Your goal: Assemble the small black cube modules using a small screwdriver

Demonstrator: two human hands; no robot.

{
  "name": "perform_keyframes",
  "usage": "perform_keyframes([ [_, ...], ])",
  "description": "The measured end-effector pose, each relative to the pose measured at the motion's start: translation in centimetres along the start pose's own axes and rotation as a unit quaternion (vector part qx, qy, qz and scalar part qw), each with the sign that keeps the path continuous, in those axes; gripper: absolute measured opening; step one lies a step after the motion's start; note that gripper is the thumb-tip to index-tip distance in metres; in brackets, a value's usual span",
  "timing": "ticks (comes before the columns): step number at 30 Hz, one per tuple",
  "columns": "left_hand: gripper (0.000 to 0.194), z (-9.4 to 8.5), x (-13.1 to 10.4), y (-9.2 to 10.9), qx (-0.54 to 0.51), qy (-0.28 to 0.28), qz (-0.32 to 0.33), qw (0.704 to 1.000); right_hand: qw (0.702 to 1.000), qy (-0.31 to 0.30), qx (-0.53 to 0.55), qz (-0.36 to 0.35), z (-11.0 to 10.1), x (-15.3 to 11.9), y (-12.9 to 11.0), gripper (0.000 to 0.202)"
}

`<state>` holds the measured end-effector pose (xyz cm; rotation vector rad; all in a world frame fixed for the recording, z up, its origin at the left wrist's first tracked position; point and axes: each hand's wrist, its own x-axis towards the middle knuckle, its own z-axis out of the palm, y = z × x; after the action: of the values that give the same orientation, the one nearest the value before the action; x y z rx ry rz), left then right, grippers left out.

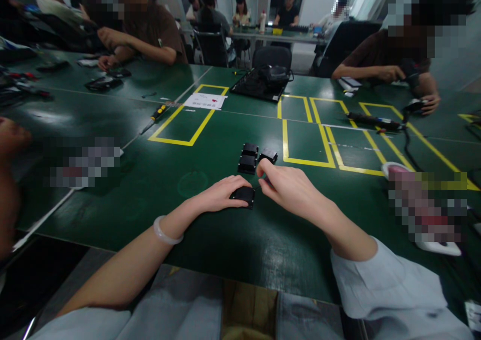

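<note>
Black block (243,196) sits on a green worktop (218,250), whose surface is slightly glossy and carries yellow tape outlines (308,160) to the block's right and beyond it. Also beyond the block are a paper sheet (205,101), off to its left, and a flat black case (257,85), almost straight ahead. Farther past the block, people sit on chairs at another table (240,31); two closer co-workers sit across the worktop, one to each side of the block's line.

The near edge (150,260) of the worktop runs between the block and the person's lap. Room opens to the block's left and on its near side. Just past the block, a pair of black blocks (248,157) and a single block (268,154) crowd its far side. A white-rimmed object (438,247), blurred in the middle, lies well to its right.

The left hand (224,194) grasps the block, fingers over its top and thumb along the near side. The right hand (287,186), wrist raised and fingers curled, pinches a thin dark piece (257,188) at the block's right corner; its exact shape is too small to tell.
</note>
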<state>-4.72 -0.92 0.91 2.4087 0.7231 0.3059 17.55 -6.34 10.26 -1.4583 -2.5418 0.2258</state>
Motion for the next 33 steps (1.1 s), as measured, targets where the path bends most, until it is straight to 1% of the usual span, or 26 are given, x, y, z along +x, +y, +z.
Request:
perform_keyframes([
  [5,0.043,0.00,0.00,-0.04,0.006,-0.003,-0.001,1.000,1.000,0.004,-0.005,0.014,-0.05,0.04,-0.05,0.018],
  [9,0.043,-0.03,0.02,0.04,-0.001,-0.001,0.001,1.000,0.999,-0.016,-0.024,0.034,-0.06,0.06,0.09,0.020],
  [12,0.043,-0.04,0.04,0.08,-0.006,0.002,0.001,1.000,0.999,-0.027,-0.005,0.025,-0.13,0.00,0.19,0.017],
  [18,0.042,-0.03,0.03,0.02,0.003,-0.002,0.000,1.000,1.000,-0.017,0.012,0.024,-0.32,0.01,0.11,0.012],
  [23,0.041,-0.02,0.04,-0.02,0.011,-0.004,0.001,1.000,0.998,-0.015,-0.020,0.055,-0.15,0.16,0.03,0.022],
  [29,0.039,-0.11,0.07,0.20,0.008,-0.003,0.000,1.000,0.999,-0.021,0.004,0.030,-0.29,-0.04,0.17,0.018],
  [33,0.040,-0.08,0.03,0.11,0.009,-0.003,0.000,1.000,0.999,-0.016,0.010,0.033,-0.44,-0.15,-0.01,0.019],
])
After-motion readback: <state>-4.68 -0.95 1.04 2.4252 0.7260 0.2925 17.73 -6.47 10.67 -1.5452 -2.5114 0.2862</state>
